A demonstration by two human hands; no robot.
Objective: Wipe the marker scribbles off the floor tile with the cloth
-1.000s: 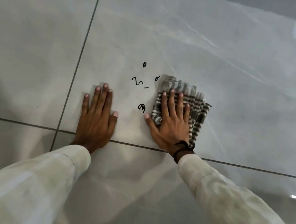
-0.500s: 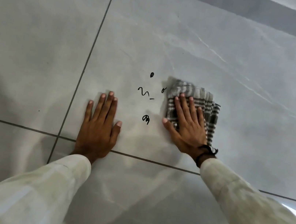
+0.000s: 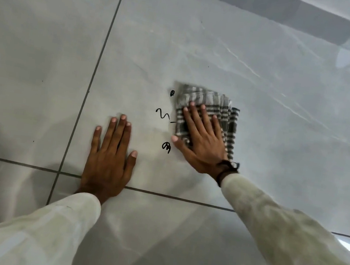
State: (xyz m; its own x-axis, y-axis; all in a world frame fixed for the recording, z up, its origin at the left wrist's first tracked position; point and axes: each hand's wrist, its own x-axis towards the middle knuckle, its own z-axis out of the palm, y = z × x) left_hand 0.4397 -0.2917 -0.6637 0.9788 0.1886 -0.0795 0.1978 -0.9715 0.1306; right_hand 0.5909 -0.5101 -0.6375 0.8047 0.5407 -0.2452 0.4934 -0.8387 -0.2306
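A folded grey-and-white striped cloth (image 3: 223, 107) lies on the pale grey floor tile (image 3: 205, 46). My right hand (image 3: 202, 141) presses flat on the cloth, fingers spread. Black marker scribbles sit just left of the cloth: a small blob (image 3: 172, 93), a wavy line (image 3: 162, 114) with a short dash (image 3: 172, 122), and a knot-like squiggle (image 3: 166, 147) beside my thumb. My left hand (image 3: 110, 156) rests flat on the tile, palm down, to the left of the scribbles, holding nothing.
Dark grout lines (image 3: 97, 68) divide the tiles, one running away on the left and one crossing under my wrists. A darker skirting strip (image 3: 300, 17) and a wall base run along the top right.
The cloth under my right hand has slid left and away, covering the small mark that lay at its left edge. My left hand stays planted. The camera view has tilted.
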